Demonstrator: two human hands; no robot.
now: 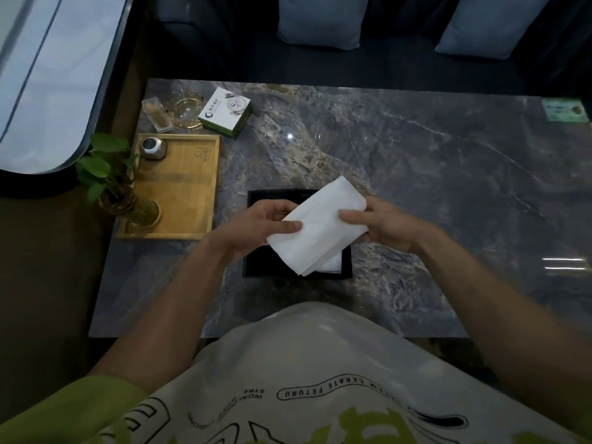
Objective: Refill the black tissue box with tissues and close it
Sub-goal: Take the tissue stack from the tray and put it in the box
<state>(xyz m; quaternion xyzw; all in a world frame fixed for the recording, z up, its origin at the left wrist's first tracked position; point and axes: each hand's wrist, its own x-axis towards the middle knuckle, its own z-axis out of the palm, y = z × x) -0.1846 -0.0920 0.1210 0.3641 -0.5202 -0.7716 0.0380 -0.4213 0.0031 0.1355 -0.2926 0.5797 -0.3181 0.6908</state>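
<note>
White tissues, black box, seemingly grey-veined marble table.

a grey veined marble table fills the middle of the view, under and around the hands, its polished top catching small glints of light. beyond the hands, past the table's far edge, stands a dark sofa with two pale blue cushions. to the left of the hands lies brown floor, and further up on that side a pale, rounded surface shows. the room is dim.
</note>
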